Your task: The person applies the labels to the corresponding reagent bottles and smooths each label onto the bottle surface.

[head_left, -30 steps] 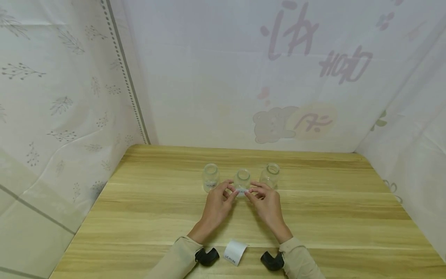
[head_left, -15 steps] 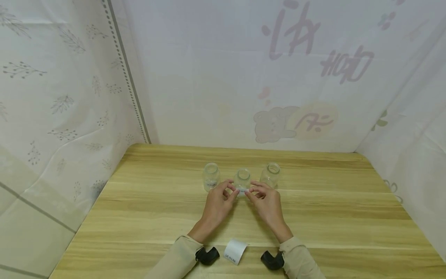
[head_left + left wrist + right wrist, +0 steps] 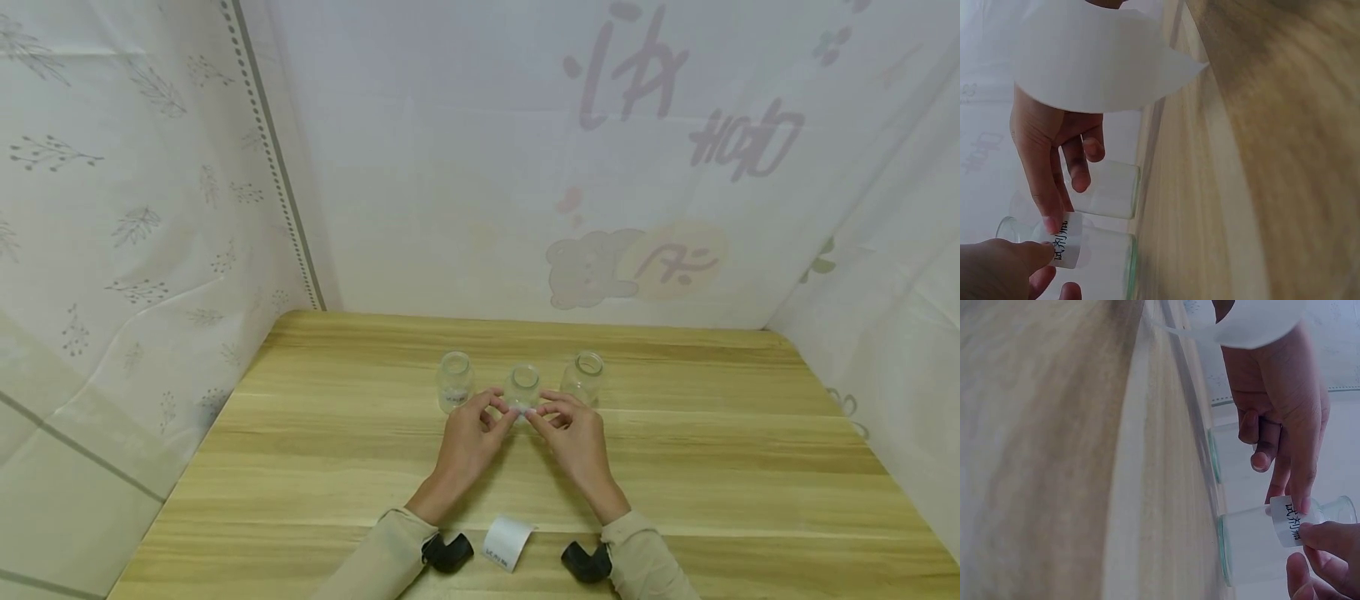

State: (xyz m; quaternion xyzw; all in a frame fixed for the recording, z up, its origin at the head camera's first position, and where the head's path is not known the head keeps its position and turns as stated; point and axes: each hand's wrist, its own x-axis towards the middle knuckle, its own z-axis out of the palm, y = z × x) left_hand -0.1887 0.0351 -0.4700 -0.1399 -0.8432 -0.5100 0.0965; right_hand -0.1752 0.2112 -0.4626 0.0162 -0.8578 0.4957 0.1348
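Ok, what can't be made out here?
White label on the middle glass jar: wording mostly hidden by thumbs, head view.
Right glass jar: lower front hidden by right hand, head view.
Left glass jar: lettering too small to read, head view.
Left hand: cut off by left edge, left wrist view.

Left fingers (image 3: 1035,255), right fingers (image 3: 1052,220) touch label (image 3: 1071,247) at glass jar (image 3: 1107,259); 2nd jar (image 3: 1110,187) beside.

The jars (image 3: 523,390) are clear with a green tinge, the label (image 3: 1284,522) white with black lettering. The table (image 3: 690,475) has a yellow-tan streaked grain; the sleeves (image 3: 648,560) are beige. The left curtain (image 3: 172,258) is white with grey sprigs.
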